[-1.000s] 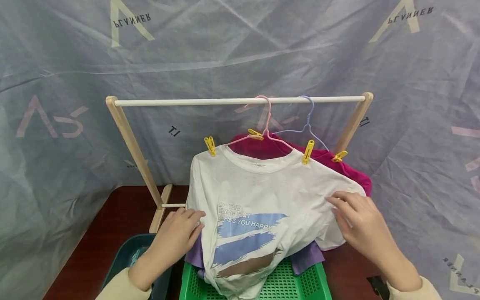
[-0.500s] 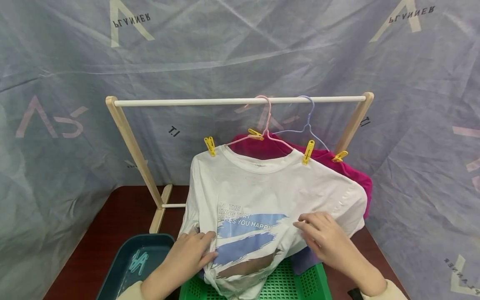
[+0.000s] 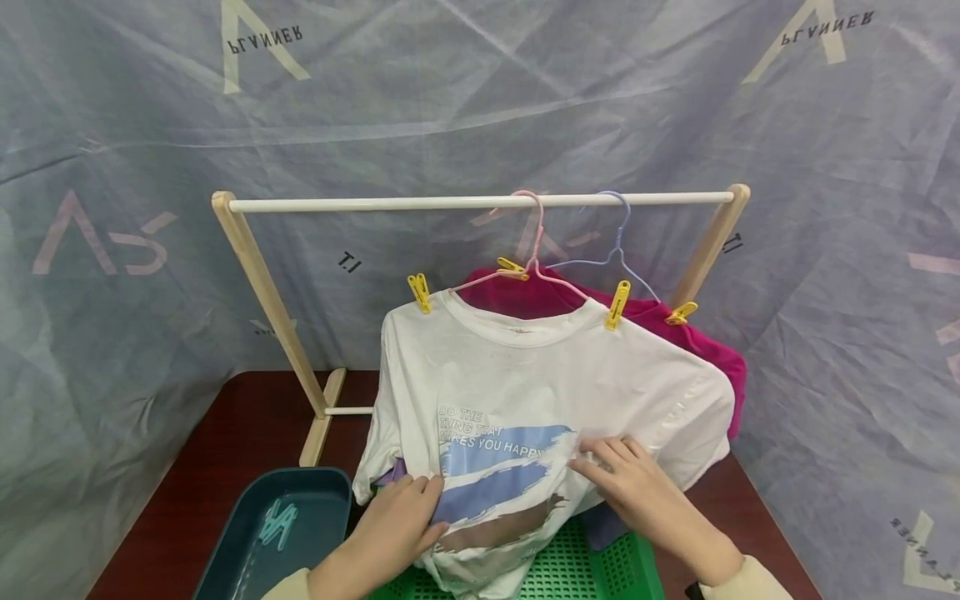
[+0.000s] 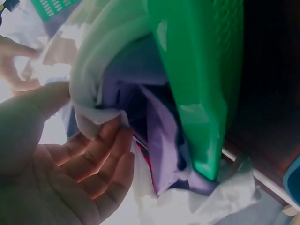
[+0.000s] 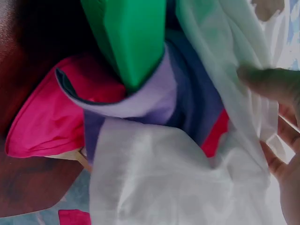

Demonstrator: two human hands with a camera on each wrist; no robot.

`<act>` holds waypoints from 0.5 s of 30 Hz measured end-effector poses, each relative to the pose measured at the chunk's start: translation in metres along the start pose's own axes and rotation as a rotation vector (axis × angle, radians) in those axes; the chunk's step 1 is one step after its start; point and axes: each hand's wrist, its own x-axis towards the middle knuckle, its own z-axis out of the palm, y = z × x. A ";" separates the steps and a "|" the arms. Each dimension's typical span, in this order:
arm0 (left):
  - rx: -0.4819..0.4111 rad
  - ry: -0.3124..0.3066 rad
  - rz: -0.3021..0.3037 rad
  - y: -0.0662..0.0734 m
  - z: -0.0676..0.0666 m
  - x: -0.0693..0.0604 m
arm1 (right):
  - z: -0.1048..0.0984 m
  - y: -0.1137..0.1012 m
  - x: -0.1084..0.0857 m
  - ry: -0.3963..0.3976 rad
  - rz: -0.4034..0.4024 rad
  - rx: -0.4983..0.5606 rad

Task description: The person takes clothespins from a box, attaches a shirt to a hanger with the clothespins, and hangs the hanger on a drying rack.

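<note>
A white T-shirt (image 3: 517,375) with a blue and brown print hangs from a pink hanger (image 3: 534,250), clipped by yellow clothespins (image 3: 616,305). My left hand (image 3: 397,518) grips the shirt's left side low down; in the left wrist view a fold of the white cloth lies between thumb and curled fingers (image 4: 112,154). On the other side my right hand (image 3: 637,492) pinches the cloth beside the print, its thumb (image 5: 262,82) and fingers on the shirt in the right wrist view. Behind hangs a magenta garment (image 3: 720,358) on a blue hanger (image 3: 618,233).
Below the shirt stands a green basket (image 3: 637,567) with purple cloth (image 4: 161,136) over its rim. A dark teal tray (image 3: 247,500) at left holds light-blue clothespins (image 3: 278,523). The rack's white rail (image 3: 360,203) spans wooden legs (image 3: 270,300) on a dark red table (image 3: 187,492).
Both hands have moved inward and down along the shirt toward the print. The right hand has left the right sleeve, which now hangs freely. More of the teal tray shows.
</note>
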 end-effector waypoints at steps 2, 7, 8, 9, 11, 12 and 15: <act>0.006 0.017 0.009 0.001 0.002 0.001 | 0.003 0.000 0.001 0.042 -0.018 -0.019; 0.042 0.051 0.032 0.004 0.001 0.001 | 0.006 0.000 0.002 0.092 -0.027 -0.028; 0.042 0.057 0.036 0.004 -0.001 0.001 | 0.005 0.000 0.003 0.097 -0.019 -0.013; 0.041 0.061 0.041 0.004 -0.003 0.001 | 0.004 0.000 0.004 0.106 -0.007 0.005; 0.035 0.079 0.053 0.003 -0.007 0.002 | 0.000 -0.001 0.006 0.131 0.018 0.049; 0.024 0.093 0.056 0.002 -0.010 0.003 | -0.003 -0.001 0.007 0.146 0.028 0.062; -0.007 0.156 0.065 0.000 -0.020 0.007 | -0.010 -0.001 0.012 0.185 0.054 0.067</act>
